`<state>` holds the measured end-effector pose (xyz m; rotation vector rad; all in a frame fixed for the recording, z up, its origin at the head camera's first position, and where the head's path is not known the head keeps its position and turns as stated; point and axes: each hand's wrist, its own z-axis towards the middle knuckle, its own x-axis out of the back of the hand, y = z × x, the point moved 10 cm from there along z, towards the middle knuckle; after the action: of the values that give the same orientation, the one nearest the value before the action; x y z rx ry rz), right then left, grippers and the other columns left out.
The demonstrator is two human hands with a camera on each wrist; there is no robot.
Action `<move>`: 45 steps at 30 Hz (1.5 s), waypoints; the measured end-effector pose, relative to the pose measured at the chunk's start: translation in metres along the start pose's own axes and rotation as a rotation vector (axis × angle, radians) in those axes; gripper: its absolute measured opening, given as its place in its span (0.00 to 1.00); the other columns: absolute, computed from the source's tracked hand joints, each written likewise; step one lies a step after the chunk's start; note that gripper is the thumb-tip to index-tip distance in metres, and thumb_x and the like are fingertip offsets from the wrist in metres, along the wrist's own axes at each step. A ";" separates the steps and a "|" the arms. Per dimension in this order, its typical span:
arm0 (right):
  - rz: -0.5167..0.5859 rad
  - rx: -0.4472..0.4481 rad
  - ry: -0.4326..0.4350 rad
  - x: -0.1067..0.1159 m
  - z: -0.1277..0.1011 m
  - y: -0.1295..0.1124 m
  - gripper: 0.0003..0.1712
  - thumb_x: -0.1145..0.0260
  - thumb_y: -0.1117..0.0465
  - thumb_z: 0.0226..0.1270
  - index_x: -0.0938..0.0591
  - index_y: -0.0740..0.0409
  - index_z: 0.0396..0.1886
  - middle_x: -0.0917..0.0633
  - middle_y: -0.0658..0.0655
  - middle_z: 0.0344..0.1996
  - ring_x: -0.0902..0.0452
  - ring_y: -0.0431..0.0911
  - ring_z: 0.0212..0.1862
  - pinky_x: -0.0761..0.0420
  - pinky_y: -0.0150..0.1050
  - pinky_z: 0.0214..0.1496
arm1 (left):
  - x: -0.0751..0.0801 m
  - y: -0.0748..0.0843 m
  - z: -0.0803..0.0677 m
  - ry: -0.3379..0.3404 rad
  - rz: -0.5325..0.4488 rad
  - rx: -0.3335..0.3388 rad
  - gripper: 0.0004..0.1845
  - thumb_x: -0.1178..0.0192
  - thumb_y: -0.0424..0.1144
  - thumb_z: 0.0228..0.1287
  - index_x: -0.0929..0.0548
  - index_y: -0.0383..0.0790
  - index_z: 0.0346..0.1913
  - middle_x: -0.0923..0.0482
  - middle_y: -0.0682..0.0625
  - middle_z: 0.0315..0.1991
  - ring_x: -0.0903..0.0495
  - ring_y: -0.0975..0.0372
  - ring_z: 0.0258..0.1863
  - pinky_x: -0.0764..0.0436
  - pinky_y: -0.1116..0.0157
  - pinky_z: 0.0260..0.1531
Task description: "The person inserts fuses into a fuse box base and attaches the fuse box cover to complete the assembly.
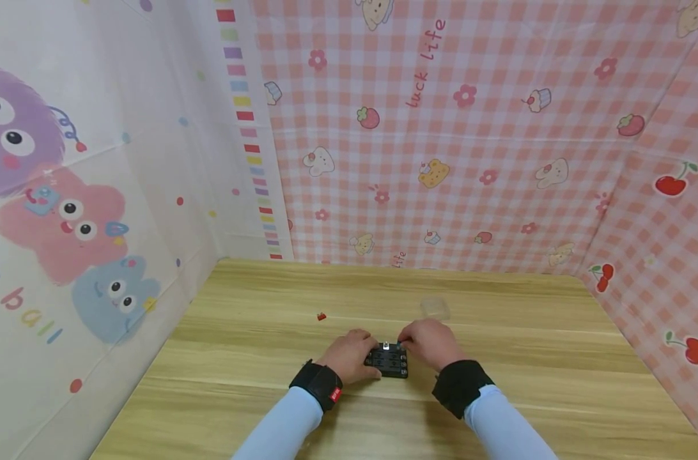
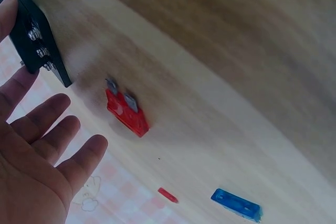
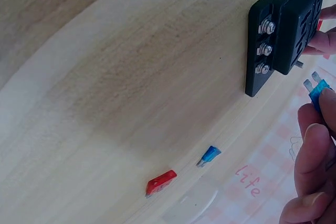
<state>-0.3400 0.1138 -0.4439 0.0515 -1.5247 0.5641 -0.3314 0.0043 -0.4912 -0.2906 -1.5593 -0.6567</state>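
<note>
On the table lies a black fuse block (image 1: 388, 363) with rows of screw terminals. My left hand (image 1: 349, 356) holds it at its left side, thumb at the near edge and fingers at the far edge. The other fingers of that hand spread loosely in the left wrist view. A blue blade fuse (image 3: 318, 95) is pinched between thumb and finger of my right hand (image 3: 315, 156). Its two metal prongs point up toward the block's corner, a small gap apart from it. In the head view my right hand covers most of this fuse.
A red blade fuse (image 2: 126, 109) lies left of the block, with a blue fuse (image 2: 236, 204) and a small red piece (image 2: 168, 195) farther off. Beyond my right hand lie another red fuse (image 3: 161, 183), a blue fuse (image 3: 211, 154) and a clear plastic piece (image 1: 435, 308).
</note>
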 end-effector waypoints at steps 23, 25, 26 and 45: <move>-0.019 0.032 -0.040 -0.012 0.008 -0.007 0.02 0.27 0.63 0.61 0.10 0.53 0.33 0.13 0.46 0.31 0.20 0.43 0.37 0.21 0.44 0.43 | 0.003 0.001 0.000 -0.034 -0.006 0.018 0.28 0.27 0.55 0.56 0.17 0.44 0.56 0.22 0.47 0.56 0.26 0.56 0.59 0.26 0.59 0.57; -0.018 0.033 -0.041 -0.012 0.008 -0.008 0.02 0.27 0.63 0.61 0.10 0.52 0.33 0.13 0.46 0.31 0.20 0.43 0.36 0.21 0.45 0.43 | 0.003 0.002 0.001 -0.033 -0.004 0.017 0.29 0.27 0.55 0.55 0.17 0.44 0.56 0.22 0.47 0.56 0.26 0.56 0.59 0.26 0.58 0.57; -0.020 0.035 -0.040 -0.012 0.007 -0.008 0.02 0.27 0.63 0.61 0.10 0.52 0.33 0.13 0.46 0.31 0.20 0.43 0.36 0.21 0.44 0.43 | 0.003 0.002 0.001 -0.033 -0.003 0.017 0.29 0.27 0.55 0.55 0.17 0.44 0.56 0.22 0.47 0.56 0.26 0.56 0.59 0.26 0.58 0.57; -0.031 0.044 -0.051 -0.018 0.010 -0.009 0.02 0.26 0.63 0.60 0.09 0.52 0.33 0.13 0.46 0.30 0.22 0.42 0.34 0.21 0.44 0.42 | 0.003 0.002 0.000 -0.020 -0.001 0.010 0.29 0.27 0.55 0.55 0.17 0.44 0.56 0.22 0.48 0.55 0.26 0.57 0.57 0.25 0.58 0.56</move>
<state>-0.3447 0.0969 -0.4576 0.1244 -1.5583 0.5754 -0.3306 0.0051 -0.4881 -0.2895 -1.5818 -0.6485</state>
